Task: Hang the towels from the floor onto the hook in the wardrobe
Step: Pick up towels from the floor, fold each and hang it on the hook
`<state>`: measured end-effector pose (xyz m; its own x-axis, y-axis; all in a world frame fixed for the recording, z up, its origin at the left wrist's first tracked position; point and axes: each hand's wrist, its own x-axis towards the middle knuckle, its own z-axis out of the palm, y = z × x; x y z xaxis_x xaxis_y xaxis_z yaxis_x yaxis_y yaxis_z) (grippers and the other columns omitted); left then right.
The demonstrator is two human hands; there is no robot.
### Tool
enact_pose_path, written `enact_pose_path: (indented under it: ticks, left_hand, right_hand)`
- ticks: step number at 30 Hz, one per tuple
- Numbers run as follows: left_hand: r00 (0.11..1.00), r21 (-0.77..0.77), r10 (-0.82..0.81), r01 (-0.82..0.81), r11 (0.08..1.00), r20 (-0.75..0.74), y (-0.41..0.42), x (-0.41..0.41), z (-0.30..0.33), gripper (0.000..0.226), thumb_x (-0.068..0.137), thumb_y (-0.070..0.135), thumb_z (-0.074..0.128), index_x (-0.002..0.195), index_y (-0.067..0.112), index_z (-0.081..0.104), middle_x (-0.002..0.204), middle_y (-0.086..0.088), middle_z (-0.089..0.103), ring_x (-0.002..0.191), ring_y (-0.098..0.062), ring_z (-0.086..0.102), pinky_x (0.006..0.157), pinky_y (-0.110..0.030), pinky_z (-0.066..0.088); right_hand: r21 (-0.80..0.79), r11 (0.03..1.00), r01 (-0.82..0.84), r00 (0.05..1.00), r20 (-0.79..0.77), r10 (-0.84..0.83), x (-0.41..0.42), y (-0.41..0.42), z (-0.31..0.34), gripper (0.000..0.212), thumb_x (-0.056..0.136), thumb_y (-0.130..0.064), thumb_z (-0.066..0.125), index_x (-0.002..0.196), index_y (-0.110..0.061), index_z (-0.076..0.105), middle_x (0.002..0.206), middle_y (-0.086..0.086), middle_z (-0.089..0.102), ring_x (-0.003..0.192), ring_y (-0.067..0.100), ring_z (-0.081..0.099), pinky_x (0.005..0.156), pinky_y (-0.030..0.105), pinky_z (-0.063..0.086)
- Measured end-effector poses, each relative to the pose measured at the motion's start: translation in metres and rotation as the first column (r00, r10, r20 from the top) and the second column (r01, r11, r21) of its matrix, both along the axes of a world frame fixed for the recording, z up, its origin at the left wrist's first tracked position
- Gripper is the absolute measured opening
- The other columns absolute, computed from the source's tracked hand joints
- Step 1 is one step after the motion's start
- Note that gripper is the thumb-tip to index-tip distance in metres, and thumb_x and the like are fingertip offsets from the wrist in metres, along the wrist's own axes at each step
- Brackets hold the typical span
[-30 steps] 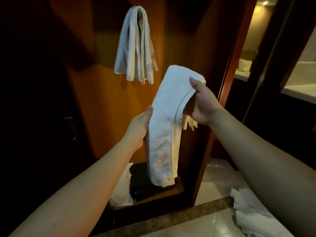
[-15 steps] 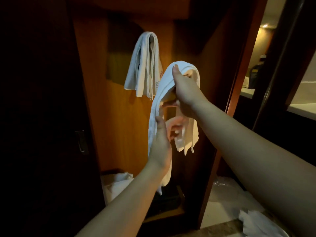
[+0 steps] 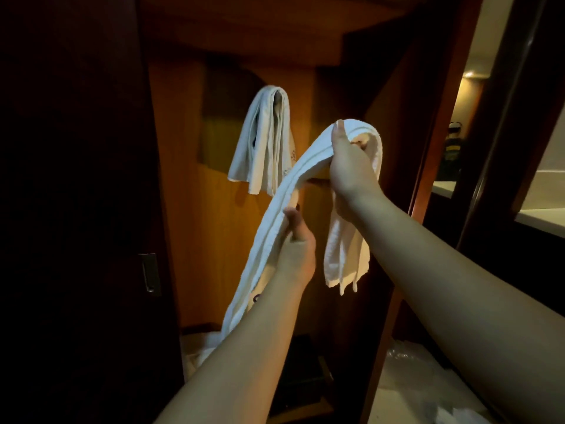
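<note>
Standing open across the middle of the view, the tall wardrobe of orange-brown wood (image 3: 214,255) has a dark door (image 3: 76,209) at its left with a small metal pull (image 3: 149,272). Inside, a folded white towel (image 3: 266,142) hangs high on the back panel; the hook under it is hidden by the cloth. In front of the wardrobe, a long white terry towel with a ribbed band (image 3: 293,185) is draped between both hands, lower and to the right of the hung one, touching neither it nor the back panel as far as can be seen. The right hand (image 3: 348,160) is raised, its fingers curled round the towel's fold at the top, so that one short end hangs down past the wrist. The left hand (image 3: 298,243) is lower, thumb and fingers pinching the long strip that runs down toward the wardrobe floor. There, pale crumpled cloth (image 3: 201,347) lies in the dim corner.
</note>
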<state>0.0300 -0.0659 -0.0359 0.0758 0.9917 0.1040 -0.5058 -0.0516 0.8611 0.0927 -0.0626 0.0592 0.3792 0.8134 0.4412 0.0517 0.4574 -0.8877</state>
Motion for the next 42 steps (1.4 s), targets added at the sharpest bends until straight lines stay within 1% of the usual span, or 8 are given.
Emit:
enact_pose_path:
  ticks: [4, 8, 10, 14, 18, 25, 35, 42]
  left_hand:
    - [0.937, -0.012, 0.119, -0.122, 0.992, 0.328, 0.011, -0.02, 0.016, 0.074, 0.08, 0.077, 0.055, 0.131, 0.023, 0.061, 0.121, 0.002, 0.072, 0.116, -0.014, 0.065, 0.097, -0.031, 0.046]
    - [0.944, -0.069, 0.182, -0.17, 0.983, 0.276, 0.03, -0.044, 0.025, 0.021, 0.094, 0.033, 0.062, 0.108, 0.019, 0.068, 0.102, -0.004, 0.078, 0.101, -0.019, 0.072, 0.082, -0.028, 0.054]
    - [0.969, -0.039, 0.169, -0.165, 0.986, 0.177, 0.036, -0.054, 0.034, 0.019, 0.096, 0.03, 0.057, 0.106, 0.017, 0.067, 0.103, -0.006, 0.077, 0.103, -0.02, 0.071, 0.086, -0.029, 0.055]
    - [0.982, 0.082, 0.188, -0.188, 0.979, 0.004, 0.045, -0.077, 0.047, 0.024, 0.1, 0.033, 0.05, 0.094, 0.017, 0.068, 0.071, 0.003, 0.076, 0.07, -0.008, 0.074, 0.05, -0.017, 0.053]
    - [0.958, 0.093, 0.269, -0.26, 0.961, -0.102, 0.066, -0.09, 0.07, 0.016, 0.095, 0.035, 0.055, 0.096, 0.023, 0.065, 0.095, -0.005, 0.071, 0.099, -0.019, 0.067, 0.079, -0.033, 0.052]
    - [0.894, 0.336, 0.356, -0.258, 0.906, -0.272, 0.121, -0.101, 0.109, 0.013, 0.099, 0.031, 0.051, 0.088, 0.029, 0.057, 0.094, 0.001, 0.065, 0.103, -0.018, 0.063, 0.092, -0.035, 0.05]
    - [0.833, 0.485, 0.434, -0.239, 0.842, -0.344, 0.236, -0.086, 0.175, 0.02, 0.091, 0.048, 0.057, 0.083, 0.03, 0.064, 0.082, 0.004, 0.072, 0.089, -0.015, 0.066, 0.076, -0.032, 0.048]
    - [0.844, 0.56, 0.379, -0.117, 0.82, -0.38, 0.339, -0.073, 0.224, 0.047, 0.094, 0.061, 0.052, 0.11, 0.02, 0.068, 0.119, -0.007, 0.069, 0.116, -0.017, 0.064, 0.118, -0.043, 0.034]
  right_hand:
    - [-0.018, 0.985, 0.17, 0.973, 0.158, -0.166, 0.021, 0.001, -0.015, 0.032, 0.106, -0.053, 0.036, 0.098, -0.026, 0.053, 0.095, -0.01, 0.064, 0.094, 0.005, 0.062, 0.095, 0.033, 0.053]
    - [-0.013, 0.952, 0.305, 0.903, 0.32, -0.285, 0.031, 0.001, -0.029, 0.039, 0.105, -0.051, 0.041, 0.076, -0.028, 0.052, 0.081, -0.013, 0.059, 0.077, 0.001, 0.056, 0.067, 0.022, 0.039]
    - [-0.032, 0.929, 0.368, 0.866, 0.374, -0.33, 0.032, 0.003, -0.029, 0.038, 0.104, -0.053, 0.041, 0.08, -0.025, 0.052, 0.075, -0.015, 0.056, 0.069, -0.002, 0.051, 0.059, 0.013, 0.033]
    - [-0.075, 0.908, 0.411, 0.854, 0.379, -0.356, 0.036, 0.014, -0.021, 0.038, 0.105, -0.052, 0.039, 0.078, -0.026, 0.043, 0.072, -0.017, 0.045, 0.065, -0.004, 0.04, 0.057, 0.012, 0.025]
    - [-0.094, 0.923, 0.372, 0.885, 0.338, -0.322, 0.039, 0.032, -0.016, 0.039, 0.105, -0.053, 0.037, 0.08, -0.025, 0.048, 0.077, -0.004, 0.057, 0.071, 0.007, 0.054, 0.059, 0.025, 0.035]
    - [-0.053, 0.944, 0.325, 0.892, 0.35, -0.287, 0.059, 0.085, 0.004, 0.03, 0.105, -0.056, 0.035, 0.107, -0.028, 0.048, 0.079, -0.012, 0.055, 0.075, 0.0, 0.052, 0.062, 0.018, 0.032]
    - [-0.013, 0.975, 0.221, 0.939, 0.274, -0.209, 0.099, 0.213, 0.063, 0.043, 0.099, -0.068, 0.038, 0.094, -0.032, 0.062, 0.067, -0.014, 0.069, 0.068, -0.002, 0.065, 0.063, 0.021, 0.04]
    - [0.043, 0.991, 0.129, 0.955, 0.265, -0.135, 0.125, 0.323, 0.107, 0.076, 0.092, -0.078, 0.038, 0.144, -0.025, 0.052, 0.137, 0.005, 0.06, 0.124, 0.023, 0.058, 0.111, 0.044, 0.044]
